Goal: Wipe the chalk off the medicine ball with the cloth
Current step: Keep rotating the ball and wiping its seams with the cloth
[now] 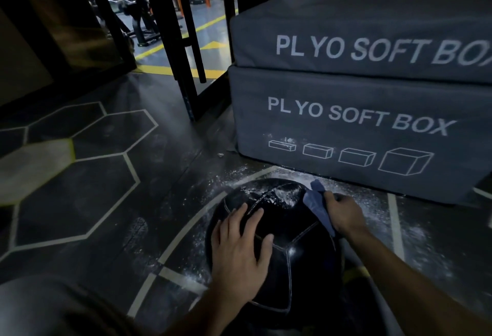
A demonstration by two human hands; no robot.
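A black stitched medicine ball [292, 229] lies on the dark gym floor in front of me. White chalk [277, 194] smears its far upper part. My left hand [239, 250] rests flat on the ball's near left side, fingers spread. My right hand [343, 213] grips a bunched blue-grey cloth [315, 199] against the ball's upper right edge, next to the chalk patch. The ball's near underside is hidden by my arms.
Two stacked grey soft plyo boxes [359, 111] stand just behind and right of the ball. Chalk dust [394, 229] is scattered on the floor around the ball. Black rack posts [183, 42] rise behind. The floor with hexagon lines [80, 175] stretches to the left.
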